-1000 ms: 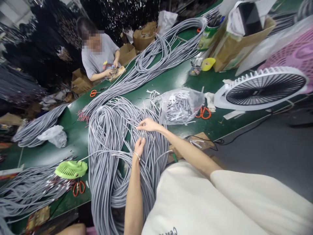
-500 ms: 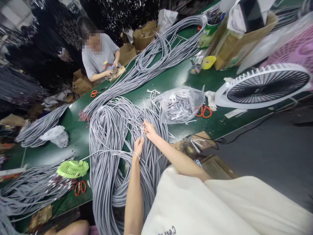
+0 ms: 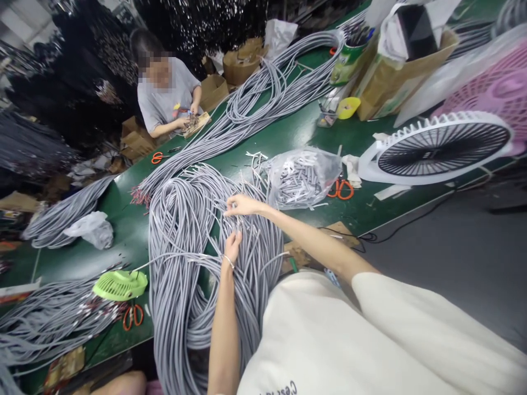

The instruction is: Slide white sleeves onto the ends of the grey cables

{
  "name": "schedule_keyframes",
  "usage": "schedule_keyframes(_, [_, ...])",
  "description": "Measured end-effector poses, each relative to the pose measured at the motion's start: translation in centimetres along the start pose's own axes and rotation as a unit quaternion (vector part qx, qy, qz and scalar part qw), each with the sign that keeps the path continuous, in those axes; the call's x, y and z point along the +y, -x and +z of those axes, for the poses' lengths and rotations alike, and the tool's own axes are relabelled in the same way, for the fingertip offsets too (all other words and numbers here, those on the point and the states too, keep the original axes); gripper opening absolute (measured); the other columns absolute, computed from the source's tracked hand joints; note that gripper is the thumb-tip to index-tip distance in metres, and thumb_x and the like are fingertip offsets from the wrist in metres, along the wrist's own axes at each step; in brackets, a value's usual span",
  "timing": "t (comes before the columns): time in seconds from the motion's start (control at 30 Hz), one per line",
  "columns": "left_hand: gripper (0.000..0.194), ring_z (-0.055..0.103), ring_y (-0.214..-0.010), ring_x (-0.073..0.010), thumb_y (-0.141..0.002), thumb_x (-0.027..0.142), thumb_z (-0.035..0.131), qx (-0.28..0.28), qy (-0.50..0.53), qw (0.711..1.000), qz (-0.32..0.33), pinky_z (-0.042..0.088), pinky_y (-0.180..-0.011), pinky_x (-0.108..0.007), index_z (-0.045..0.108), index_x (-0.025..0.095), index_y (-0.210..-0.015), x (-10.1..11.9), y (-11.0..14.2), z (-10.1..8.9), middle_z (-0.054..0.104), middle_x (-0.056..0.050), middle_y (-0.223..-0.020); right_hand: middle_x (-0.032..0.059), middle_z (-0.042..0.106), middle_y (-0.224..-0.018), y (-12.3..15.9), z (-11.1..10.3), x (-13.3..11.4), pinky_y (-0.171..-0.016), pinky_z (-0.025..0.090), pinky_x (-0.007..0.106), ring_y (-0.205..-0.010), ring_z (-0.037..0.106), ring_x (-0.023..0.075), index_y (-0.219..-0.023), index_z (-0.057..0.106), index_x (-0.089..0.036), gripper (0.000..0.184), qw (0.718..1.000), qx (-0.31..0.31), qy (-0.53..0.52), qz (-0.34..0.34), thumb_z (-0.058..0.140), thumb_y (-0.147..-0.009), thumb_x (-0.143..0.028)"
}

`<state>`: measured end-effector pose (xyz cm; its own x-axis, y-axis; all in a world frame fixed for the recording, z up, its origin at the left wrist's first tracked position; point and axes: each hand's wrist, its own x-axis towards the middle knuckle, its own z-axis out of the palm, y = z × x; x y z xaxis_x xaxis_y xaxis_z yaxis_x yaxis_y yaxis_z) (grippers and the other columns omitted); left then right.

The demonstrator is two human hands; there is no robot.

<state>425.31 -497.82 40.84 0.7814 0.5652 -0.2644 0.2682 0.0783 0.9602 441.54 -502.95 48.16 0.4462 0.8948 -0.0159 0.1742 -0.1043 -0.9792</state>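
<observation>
A big bundle of grey cables (image 3: 185,247) lies looped over the green table (image 3: 296,131) and hangs off its near edge. My left hand (image 3: 233,244) rests on the bundle and pinches a grey cable end, a thin bracelet on its wrist. Just above it, my right hand (image 3: 241,205) pinches the tip of a cable among the loose ends. A clear bag of short grey tube pieces (image 3: 302,176) sits to the right of my hands.
Orange scissors (image 3: 341,189) lie by the bag, another pair (image 3: 132,316) beside a green fan part (image 3: 119,284). A white fan grille (image 3: 440,147) lies at the right. More cable bundles (image 3: 263,99) stretch away. A co-worker in grey (image 3: 167,93) sits across the table.
My right hand dropped to meet the left hand half a second ago, then rose and shifted left over the cable ends. My left hand stayed on the bundle.
</observation>
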Motion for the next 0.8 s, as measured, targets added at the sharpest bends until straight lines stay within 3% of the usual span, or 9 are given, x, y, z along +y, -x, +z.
schedule_keyframes(0.1, [0.051, 0.053, -0.115, -0.0323, -0.060, 0.061, 0.067, 0.002, 0.003, 1.000, -0.003, 0.031, -0.106, -0.046, 0.068, 0.014, -0.079, -0.1, 0.0, 0.0, 0.070, -0.009, -0.092, -0.0070, 0.052, -0.050, 0.0, 0.5, -0.6, -0.059, 0.029, 0.020, -0.053, 0.042, 0.0075, -0.052, 0.060, -0.015, 0.019, 0.999, -0.031, 0.000, -0.015, 0.076, -0.051, -0.006])
schedule_keyframes(0.2, [0.049, 0.051, -0.117, -0.0327, -0.059, 0.058, 0.069, 0.006, 0.016, 1.000, -0.011, 0.029, -0.108, -0.046, 0.068, 0.014, -0.080, -0.2, -0.2, -0.1, 0.070, -0.009, -0.095, -0.0094, 0.040, -0.038, 0.6, 1.3, -0.3, -0.053, 0.024, 0.020, -0.044, 0.033, 0.0063, -0.043, 0.053, -0.015, 0.026, 1.000, -0.008, -0.011, -0.021, 0.074, -0.055, -0.006])
schedule_keyframes(0.33, [0.051, 0.049, -0.121, -0.0310, -0.059, 0.056, 0.070, 0.008, 0.045, 0.999, -0.030, 0.029, -0.108, -0.045, 0.068, 0.015, -0.089, -0.5, -0.4, -0.4, 0.067, -0.010, -0.108, -0.0112, 0.037, -0.042, 1.3, 2.4, 0.6, -0.045, 0.025, 0.016, -0.042, 0.028, 0.0047, -0.050, 0.050, -0.015, 0.028, 0.990, 0.112, -0.082, -0.017, 0.061, -0.076, -0.019])
schedule_keyframes(0.43, [0.050, 0.052, -0.117, -0.0303, -0.060, 0.054, 0.071, 0.000, 0.057, 0.997, -0.049, 0.033, -0.106, -0.044, 0.069, 0.014, -0.090, -0.6, -0.4, -0.8, 0.068, -0.012, -0.105, -0.0132, 0.012, -0.040, 0.5, 1.6, 0.3, -0.036, 0.020, 0.017, -0.038, 0.013, 0.0071, -0.051, 0.031, -0.024, 0.044, 0.965, 0.217, -0.148, -0.006, 0.033, -0.093, -0.036])
schedule_keyframes(0.5, [0.049, 0.056, -0.113, -0.0293, -0.059, 0.049, 0.073, -0.003, 0.060, 0.996, -0.063, 0.037, -0.103, -0.044, 0.068, 0.014, -0.093, -0.5, -0.2, -1.1, 0.069, -0.011, -0.099, -0.0123, 0.004, -0.042, -0.2, 0.2, -0.3, -0.035, 0.019, 0.017, -0.037, 0.009, 0.0085, -0.056, 0.022, -0.025, 0.042, 0.943, 0.274, -0.190, -0.008, 0.021, -0.096, -0.041])
schedule_keyframes(0.57, [0.051, 0.061, -0.104, -0.0281, -0.054, 0.041, 0.078, -0.009, 0.055, 0.995, -0.080, 0.042, -0.098, -0.044, 0.066, 0.015, -0.096, -0.3, 0.0, -1.2, 0.070, -0.009, -0.091, -0.0116, 0.009, -0.042, -0.2, -1.7, -0.7, -0.036, 0.020, 0.019, -0.036, 0.014, 0.0085, -0.061, 0.026, -0.024, 0.040, 0.925, 0.309, -0.219, -0.018, 0.026, -0.094, -0.047])
schedule_keyframes(0.63, [0.052, 0.064, -0.093, -0.0269, -0.047, 0.034, 0.082, -0.019, 0.046, 0.994, -0.098, 0.047, -0.091, -0.043, 0.066, 0.014, -0.092, -0.1, 0.2, -1.2, 0.070, -0.007, -0.083, -0.0099, 0.020, -0.043, 0.7, -3.7, -0.2, -0.040, 0.025, 0.020, -0.038, 0.024, 0.0081, -0.062, 0.034, -0.023, 0.040, 0.922, 0.338, -0.185, -0.035, 0.038, -0.088, -0.054])
schedule_keyframes(0.73, [0.046, 0.066, -0.079, -0.0246, -0.039, 0.028, 0.083, -0.028, 0.039, 0.992, -0.114, 0.051, -0.082, -0.040, 0.066, 0.014, -0.079, 0.5, 0.4, -1.1, 0.069, -0.004, -0.072, -0.0039, 0.039, -0.050, 3.2, -6.6, 2.2, -0.053, 0.036, 0.024, -0.050, 0.041, 0.0106, -0.060, 0.044, -0.019, 0.043, 0.919, 0.391, 0.016, -0.040, 0.048, -0.080, -0.057])
schedule_keyframes(0.8, [0.042, 0.066, -0.073, -0.0230, -0.036, 0.026, 0.082, -0.025, 0.039, 0.992, -0.115, 0.052, -0.077, -0.037, 0.065, 0.014, -0.072, 1.0, 0.6, -0.9, 0.068, -0.003, -0.069, 0.0017, 0.050, -0.058, 4.9, -8.4, 4.3, -0.064, 0.041, 0.028, -0.061, 0.049, 0.0154, -0.065, 0.051, -0.017, 0.040, 0.899, 0.412, 0.150, 0.008, 0.047, -0.081, -0.053])
